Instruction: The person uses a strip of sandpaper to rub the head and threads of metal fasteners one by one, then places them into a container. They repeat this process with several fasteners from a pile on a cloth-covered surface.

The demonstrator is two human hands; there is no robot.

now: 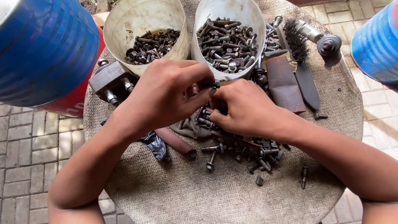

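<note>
nearest you, the round fabric-covered surface (199,195) carries a scatter of loose dark bolts (248,153), lying flat and mostly apart from one another, with a roll of abrasive cloth (176,141) and a crumpled black bag (156,145) just to their left.

above these, your hands meet at the middle. your left hand (166,93) has its fingers (205,89) pinched together on a small bolt (215,84), held clear of the surface and just in front of the right-hand tub. your right hand (244,110) lies over the bolt pile with its fingers curled under; you cannot tell from this view whether they are closed on anything.

judgement on handling: the bolt is small, stiff steel, light singly, likely greasy or rusty and so prone to slip; hold it by the head or across the threaded shank.

farther off, two white tubs (145,20) (248,16) stand side by side, both holding bolts. a metal block (110,81) sits to the left, a wire brush (296,39) and flat rusty plate (284,81) to the right. blue drums (41,45) flank the surface.
</note>
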